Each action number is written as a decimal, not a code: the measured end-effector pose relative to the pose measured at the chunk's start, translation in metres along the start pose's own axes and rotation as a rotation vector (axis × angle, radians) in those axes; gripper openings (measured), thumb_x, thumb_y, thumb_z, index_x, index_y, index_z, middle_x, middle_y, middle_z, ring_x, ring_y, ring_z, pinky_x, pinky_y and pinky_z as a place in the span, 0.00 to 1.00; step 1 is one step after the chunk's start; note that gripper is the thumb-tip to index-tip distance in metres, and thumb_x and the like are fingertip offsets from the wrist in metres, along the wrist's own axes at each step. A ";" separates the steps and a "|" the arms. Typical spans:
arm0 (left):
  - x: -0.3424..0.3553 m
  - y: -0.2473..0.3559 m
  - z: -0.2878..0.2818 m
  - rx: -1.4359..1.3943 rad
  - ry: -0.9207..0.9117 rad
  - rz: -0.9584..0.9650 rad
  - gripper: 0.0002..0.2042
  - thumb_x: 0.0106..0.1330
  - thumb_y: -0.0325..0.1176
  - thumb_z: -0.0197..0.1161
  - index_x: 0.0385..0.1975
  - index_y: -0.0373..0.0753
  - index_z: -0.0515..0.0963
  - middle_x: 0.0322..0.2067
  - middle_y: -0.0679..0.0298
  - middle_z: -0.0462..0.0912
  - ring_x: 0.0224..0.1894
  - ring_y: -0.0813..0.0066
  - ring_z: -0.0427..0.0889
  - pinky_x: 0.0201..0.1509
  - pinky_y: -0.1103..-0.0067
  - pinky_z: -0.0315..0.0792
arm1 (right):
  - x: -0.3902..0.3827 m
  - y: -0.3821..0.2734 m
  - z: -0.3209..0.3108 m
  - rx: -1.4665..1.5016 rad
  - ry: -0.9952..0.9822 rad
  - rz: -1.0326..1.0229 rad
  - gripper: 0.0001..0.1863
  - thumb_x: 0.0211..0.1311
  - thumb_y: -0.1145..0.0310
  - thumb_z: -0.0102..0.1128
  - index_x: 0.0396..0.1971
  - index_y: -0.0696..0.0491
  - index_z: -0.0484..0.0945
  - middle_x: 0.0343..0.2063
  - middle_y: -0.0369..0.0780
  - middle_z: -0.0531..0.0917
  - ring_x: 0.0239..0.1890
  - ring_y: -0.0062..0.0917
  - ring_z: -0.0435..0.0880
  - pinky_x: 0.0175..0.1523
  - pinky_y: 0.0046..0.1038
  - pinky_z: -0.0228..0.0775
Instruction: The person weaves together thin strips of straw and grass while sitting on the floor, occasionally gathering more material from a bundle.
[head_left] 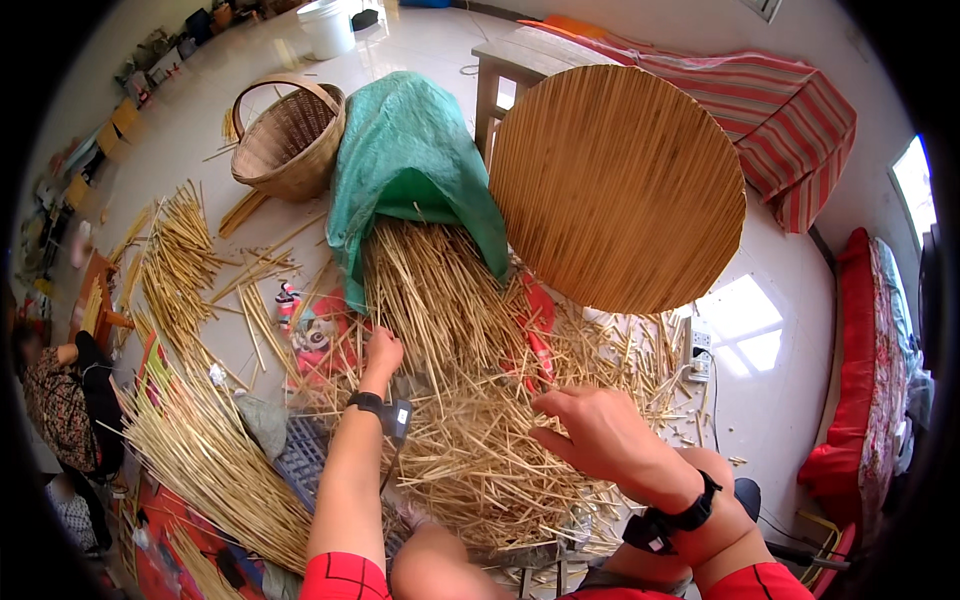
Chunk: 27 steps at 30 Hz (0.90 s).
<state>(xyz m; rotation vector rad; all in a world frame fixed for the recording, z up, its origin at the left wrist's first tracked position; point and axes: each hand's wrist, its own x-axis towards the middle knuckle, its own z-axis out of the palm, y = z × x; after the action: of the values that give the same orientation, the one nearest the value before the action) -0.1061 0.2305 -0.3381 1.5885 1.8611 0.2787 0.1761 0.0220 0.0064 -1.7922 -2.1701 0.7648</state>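
My left hand (383, 348) is closed on straw stalks at the lower left edge of a bundle (440, 290) that spills from a green woven sack (405, 130). My right hand (590, 430) hovers over a loose heap of short straw pieces (470, 460), its fingers loosely curved and apart, holding nothing that I can see. Longer stalks (200, 450) lie fanned out to the lower left of my left hand. A round board of straw-coloured strips (615, 185) leans upright against a wooden bench (520, 50), beyond my right hand.
A wicker basket (280, 140), a white bucket (325, 30), scattered stalks (175, 255), a power strip (700, 355), red bedding (840, 400) and a striped cloth (760, 100) surround the work. Another person (55, 400) sits at the far left.
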 end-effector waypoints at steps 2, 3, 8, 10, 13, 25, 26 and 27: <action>-0.017 0.045 -0.010 0.036 0.109 -0.092 0.13 0.59 0.30 0.59 0.42 0.33 0.69 0.41 0.49 0.76 0.45 0.50 0.76 0.48 0.63 0.72 | -0.003 0.002 -0.002 0.004 0.003 0.040 0.14 0.55 0.60 0.60 0.33 0.56 0.76 0.25 0.45 0.79 0.31 0.41 0.80 0.34 0.38 0.73; -0.008 0.016 -0.009 0.129 0.244 -0.079 0.19 0.59 0.32 0.62 0.46 0.33 0.66 0.48 0.48 0.71 0.50 0.50 0.73 0.53 0.63 0.69 | 0.000 -0.004 -0.003 0.023 -0.027 0.027 0.13 0.55 0.61 0.60 0.33 0.55 0.76 0.26 0.44 0.79 0.30 0.41 0.80 0.34 0.38 0.73; 0.015 -0.027 -0.006 0.220 0.132 -0.132 0.13 0.59 0.34 0.61 0.41 0.36 0.72 0.43 0.51 0.76 0.47 0.52 0.76 0.49 0.63 0.71 | 0.003 -0.005 -0.002 -0.006 -0.088 0.033 0.13 0.56 0.60 0.60 0.36 0.54 0.77 0.27 0.43 0.80 0.31 0.38 0.80 0.33 0.36 0.73; 0.012 -0.004 -0.007 0.208 0.027 -0.124 0.11 0.59 0.35 0.60 0.38 0.38 0.74 0.37 0.52 0.79 0.43 0.53 0.78 0.46 0.63 0.72 | 0.001 -0.003 -0.004 -0.017 -0.082 0.062 0.13 0.56 0.61 0.60 0.36 0.54 0.77 0.27 0.43 0.80 0.31 0.38 0.80 0.33 0.35 0.73; 0.011 0.008 -0.011 0.083 0.011 -0.082 0.14 0.59 0.39 0.60 0.39 0.36 0.74 0.33 0.53 0.80 0.38 0.54 0.79 0.41 0.65 0.72 | 0.000 -0.004 -0.003 -0.011 -0.080 0.050 0.12 0.56 0.61 0.60 0.34 0.54 0.76 0.26 0.42 0.79 0.31 0.37 0.80 0.33 0.36 0.73; 0.023 0.002 0.018 -0.080 -0.104 -0.075 0.17 0.52 0.40 0.67 0.31 0.33 0.74 0.27 0.52 0.79 0.29 0.57 0.79 0.33 0.68 0.72 | -0.001 -0.002 0.002 -0.038 -0.103 0.012 0.14 0.57 0.59 0.59 0.38 0.53 0.77 0.28 0.42 0.80 0.32 0.36 0.81 0.33 0.35 0.73; 0.021 0.002 0.013 -0.186 -0.131 -0.116 0.16 0.52 0.39 0.67 0.31 0.33 0.74 0.25 0.54 0.78 0.27 0.60 0.78 0.31 0.69 0.71 | -0.001 -0.002 0.002 -0.042 -0.108 0.013 0.14 0.57 0.59 0.59 0.38 0.53 0.77 0.28 0.42 0.80 0.32 0.36 0.81 0.33 0.35 0.73; 0.019 0.007 0.006 -0.290 -0.159 -0.152 0.15 0.53 0.38 0.67 0.32 0.34 0.74 0.24 0.56 0.77 0.26 0.63 0.77 0.29 0.71 0.70 | -0.001 -0.002 0.001 -0.047 -0.107 0.017 0.14 0.57 0.60 0.59 0.38 0.53 0.77 0.27 0.42 0.80 0.32 0.36 0.81 0.34 0.35 0.73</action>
<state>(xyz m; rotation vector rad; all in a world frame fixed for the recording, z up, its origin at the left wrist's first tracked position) -0.0977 0.2483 -0.3446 1.2319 1.7197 0.3281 0.1740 0.0200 0.0064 -1.8341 -2.2611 0.8386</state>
